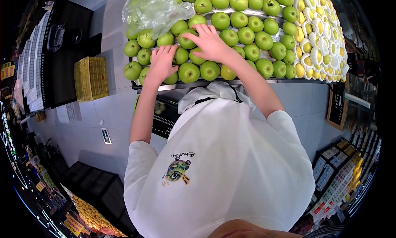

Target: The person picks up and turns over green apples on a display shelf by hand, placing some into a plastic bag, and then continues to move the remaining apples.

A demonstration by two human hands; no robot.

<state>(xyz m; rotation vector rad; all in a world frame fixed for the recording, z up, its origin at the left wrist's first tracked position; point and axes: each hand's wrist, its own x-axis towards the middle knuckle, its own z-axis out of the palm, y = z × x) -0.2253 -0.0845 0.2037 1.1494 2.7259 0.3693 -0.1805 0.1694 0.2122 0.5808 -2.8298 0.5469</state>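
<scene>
Rows of green apples (189, 72) fill the display in front of me. My left hand (163, 63) rests on the near rows at the left, fingers spread and thumb pointing right. One green apple (180, 56) lies in the gap between its thumb and index finger. To its right, my right hand (209, 43) reaches over the apples with its fingers spread. Another green apple (187, 40) sits between that hand's index finger and thumb, apparently touching them. The palms hide the apples beneath, and neither hand has lifted one.
A clear plastic bag (159, 13) lies over apples at the back left. Yellow fruit in white foam nets (317, 56) fills the right side. A metal edge (173, 86) borders the display. A yellow woven basket (90, 79) and a black crate (163, 114) stand nearby.
</scene>
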